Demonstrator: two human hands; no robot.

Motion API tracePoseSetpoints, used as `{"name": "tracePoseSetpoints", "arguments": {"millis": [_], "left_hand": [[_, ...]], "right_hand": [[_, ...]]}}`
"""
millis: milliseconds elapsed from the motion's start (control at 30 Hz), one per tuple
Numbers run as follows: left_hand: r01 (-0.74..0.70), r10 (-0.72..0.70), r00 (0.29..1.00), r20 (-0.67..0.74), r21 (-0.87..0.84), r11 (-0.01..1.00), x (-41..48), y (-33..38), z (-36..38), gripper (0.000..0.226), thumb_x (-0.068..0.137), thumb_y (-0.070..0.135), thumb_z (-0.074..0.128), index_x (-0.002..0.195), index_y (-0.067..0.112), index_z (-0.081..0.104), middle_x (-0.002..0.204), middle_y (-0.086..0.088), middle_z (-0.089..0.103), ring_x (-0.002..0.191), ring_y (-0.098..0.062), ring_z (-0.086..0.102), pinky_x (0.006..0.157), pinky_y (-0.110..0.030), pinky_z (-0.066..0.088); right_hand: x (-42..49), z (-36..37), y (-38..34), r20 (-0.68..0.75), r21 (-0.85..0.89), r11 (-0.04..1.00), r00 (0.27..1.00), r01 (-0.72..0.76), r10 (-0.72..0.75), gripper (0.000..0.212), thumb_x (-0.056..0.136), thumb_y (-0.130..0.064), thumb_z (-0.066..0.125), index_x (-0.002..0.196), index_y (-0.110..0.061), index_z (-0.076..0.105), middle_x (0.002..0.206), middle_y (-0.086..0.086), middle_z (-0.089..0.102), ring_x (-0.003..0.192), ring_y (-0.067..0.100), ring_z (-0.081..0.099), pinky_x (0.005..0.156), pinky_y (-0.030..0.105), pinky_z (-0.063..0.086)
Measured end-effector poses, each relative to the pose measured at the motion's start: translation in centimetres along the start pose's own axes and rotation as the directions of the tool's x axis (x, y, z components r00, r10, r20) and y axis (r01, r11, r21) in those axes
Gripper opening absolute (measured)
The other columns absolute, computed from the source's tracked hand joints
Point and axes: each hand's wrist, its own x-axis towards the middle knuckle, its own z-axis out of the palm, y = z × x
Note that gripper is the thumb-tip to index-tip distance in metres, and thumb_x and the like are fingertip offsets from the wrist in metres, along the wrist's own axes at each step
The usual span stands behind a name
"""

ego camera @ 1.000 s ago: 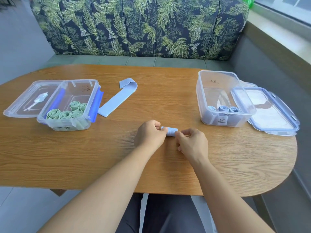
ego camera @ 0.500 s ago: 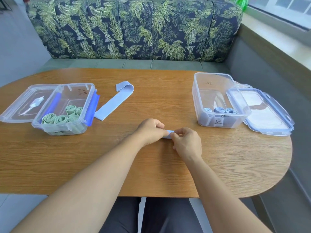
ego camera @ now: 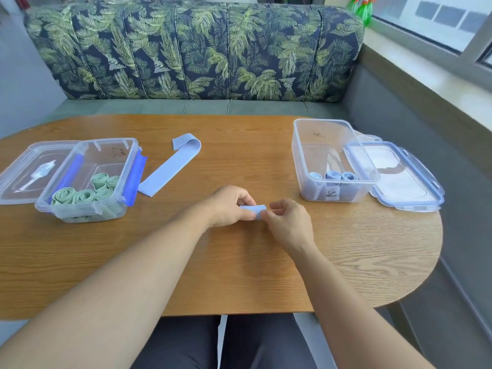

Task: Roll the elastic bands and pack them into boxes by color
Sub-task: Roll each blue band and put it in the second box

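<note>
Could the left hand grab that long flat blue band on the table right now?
Probably yes, but not right away. The left hand and right hand both pinch the blue roll, so it must let go first. Only bare table lies between it and the flat blue band.

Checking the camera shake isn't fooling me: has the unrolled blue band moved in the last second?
No. The unrolled blue band keeps its near end beside the blue latch of the box of green rolls, as before.
</note>
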Motion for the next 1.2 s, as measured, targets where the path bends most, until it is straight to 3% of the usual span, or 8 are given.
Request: {"name": "tracePoseSetpoints", "arguments": {"millis": [133,367,433,533,700,867,1100,1200], "left_hand": [[-0.097,0.096,0.995,-0.022,-0.071,0.993,-0.8,1.1,-0.5,0.012,0.083,0.024,0.074,0.094,0.027,0.07,0.098,0.006,0.072,0.096,-0.014,0.066,0.093,-0.036,0.052],[-0.247,0.237,0.967,-0.095,-0.113,0.962,-3.0,3.5,-0.9,0.011,0.087,0.022,0.072,0.098,0.022,0.07,0.1,0.001,0.072,0.087,-0.009,0.062,0.089,-0.029,0.049],[-0.25,0.244,0.96,-0.139,-0.033,0.968,-3.4,3.9,-0.7,0.012,0.087,0.035,0.071,0.098,0.031,0.071,0.098,0.012,0.071,0.088,-0.006,0.062,0.095,-0.034,0.047],[-0.242,0.257,0.948,-0.187,0.102,0.965,-4.5,4.8,-0.4,0.017,0.087,0.047,0.065,0.1,0.036,0.068,0.097,0.022,0.07,0.101,-0.004,0.061,0.106,-0.041,0.032],[-0.249,0.27,0.938,-0.216,0.123,0.961,-6.0,6.4,-0.5,0.027,0.087,0.051,0.064,0.107,0.035,0.066,0.106,0.023,0.067,0.109,0.001,0.055,0.086,-0.032,0.015],[-0.241,0.262,0.922,-0.286,0.108,0.965,-6.1,6.8,-0.7,0.017,0.077,0.06,0.069,0.089,0.048,0.063,0.103,0.024,0.067,0.114,-0.01,0.052,0.081,-0.022,0.022],[-0.286,0.299,0.911,-0.284,0.088,0.954,-7.7,8.6,-0.7,0.013,0.078,0.047,0.076,0.089,0.041,0.071,0.087,0.023,0.069,0.104,-0.003,0.059,0.095,-0.033,0.024],[-0.324,0.319,0.927,-0.195,0.009,0.946,-7.9,8.7,-0.9,0.018,0.063,0.065,0.069,0.078,0.055,0.069,0.083,0.028,0.07,0.102,-0.004,0.064,0.108,-0.048,0.033]], "right_hand": [[-0.2,-2.1,-1.3,0.071,0.137,0.989,0.995,0.057,-0.067,0.041,0.084,-0.019,0.067,0.124,-0.014,0.062,0.103,-0.003,0.068,0.098,0.018,0.065,0.091,0.043,0.055],[-1.5,-5.0,-3.3,0.035,0.231,0.96,0.985,0.156,-0.169,0.022,0.082,-0.008,0.067,0.103,-0.012,0.07,0.085,0.0,0.068,0.078,0.016,0.063,0.087,0.043,0.056],[-2.1,-5.6,-3.7,0.017,0.227,0.956,0.981,0.185,-0.194,0.016,0.082,-0.007,0.066,0.098,-0.01,0.07,0.081,0.002,0.067,0.072,0.016,0.061,0.081,0.04,0.056],[-2.8,-6.2,-4.2,0.006,0.229,0.95,0.976,0.211,-0.218,0.015,0.081,-0.005,0.066,0.095,-0.005,0.071,0.077,0.006,0.067,0.064,0.015,0.057,0.069,0.032,0.052],[-3.7,-7.0,-4.9,-0.002,0.211,0.939,0.961,0.272,-0.278,0.012,0.079,-0.003,0.067,0.089,-0.006,0.073,0.079,0.013,0.07,0.064,0.015,0.057,0.066,0.033,0.049],[-4.2,-8.0,-5.1,-0.014,0.183,0.93,0.947,0.317,-0.32,0.011,0.078,-0.007,0.068,0.087,-0.009,0.074,0.079,0.008,0.072,0.068,0.014,0.06,0.072,0.037,0.055],[-4.6,-8.8,-5.0,-0.019,0.127,0.928,0.936,0.352,-0.352,0.015,0.081,-0.009,0.07,0.096,-0.009,0.073,0.079,0.002,0.07,0.067,0.015,0.059,0.074,0.039,0.054],[-4.8,-9.2,-5.3,-0.028,0.025,0.903,0.903,0.43,-0.429,0.015,0.083,-0.009,0.069,0.097,-0.012,0.072,0.086,0.0,0.069,0.069,0.013,0.057,0.07,0.032,0.05]]}}
